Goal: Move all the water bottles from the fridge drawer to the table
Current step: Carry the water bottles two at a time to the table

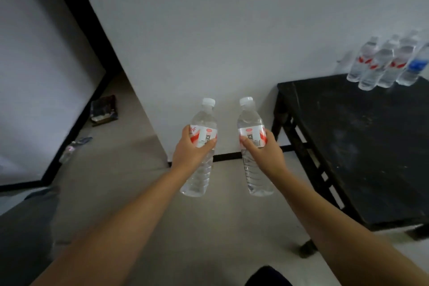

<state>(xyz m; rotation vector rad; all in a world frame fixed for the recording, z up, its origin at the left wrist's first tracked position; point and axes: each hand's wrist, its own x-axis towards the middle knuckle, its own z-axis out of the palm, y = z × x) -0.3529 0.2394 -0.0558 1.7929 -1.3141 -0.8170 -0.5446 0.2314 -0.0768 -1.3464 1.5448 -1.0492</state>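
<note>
Two clear water bottles with white caps and red-and-white labels are held upright in mid-air at the centre of the view, above a pale floor and in front of a white wall. Item one, the left bottle: the left hand wraps it at label height, fingers curled round the far side, thumb across the label front, its base hanging free below the wrist. Item two, the right bottle: the right hand grips it the same way, thumb pressed on the label, fingers closed round the body. The pair stand near each other, apart, caps tilted slightly toward 12 o'clock. Item three, a black table at 3 o'clock of the held bottles, dark top scuffed, slatted side rail facing the person; neither held bottle touches it. Item four, a cluster of standing bottles on the table's far corner at about 2 o'clock, packed close together, most with red labels; one blue-label bottle stands at the right edge of the group; exact count cannot be told through the blur. Item five, a dark flat object on the floor at 10 o'clock beside a black-trimmed panel, identity unclear. Item six, a small blurred object on the floor at 9 o'clock.
</note>
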